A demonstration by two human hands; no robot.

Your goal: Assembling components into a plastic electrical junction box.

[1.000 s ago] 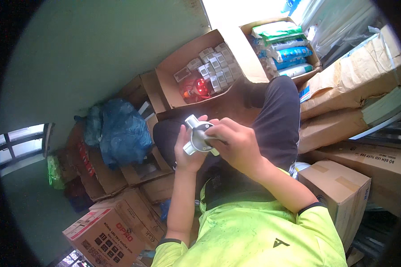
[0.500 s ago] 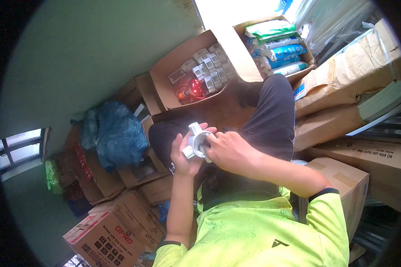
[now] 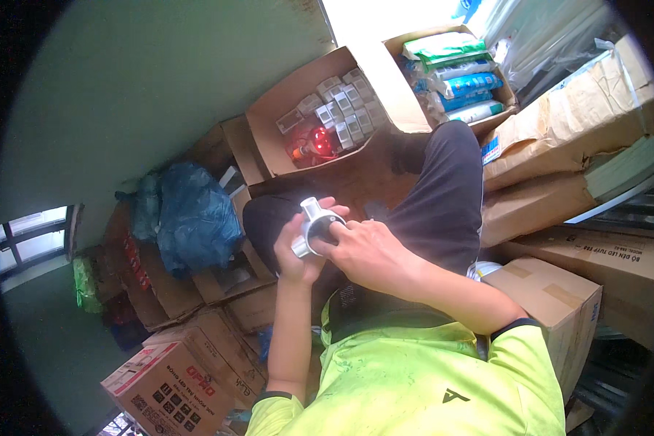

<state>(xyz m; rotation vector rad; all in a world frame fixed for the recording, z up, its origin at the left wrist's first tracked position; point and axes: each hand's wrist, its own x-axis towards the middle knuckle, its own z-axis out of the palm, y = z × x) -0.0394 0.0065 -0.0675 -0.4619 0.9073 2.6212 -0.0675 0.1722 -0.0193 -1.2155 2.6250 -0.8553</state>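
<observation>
My left hand grasps a white, round plastic fitting with tubular spouts near the centre of the frame. My right hand has bent fingers at its round opening; I cannot tell whether they grip anything. A brown cardboard box sits upper centre.

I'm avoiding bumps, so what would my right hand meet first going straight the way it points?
The white, round, plastic-looking fitting with short tubes, seemingly against your right hand; beyond, probably your left hand.
</observation>
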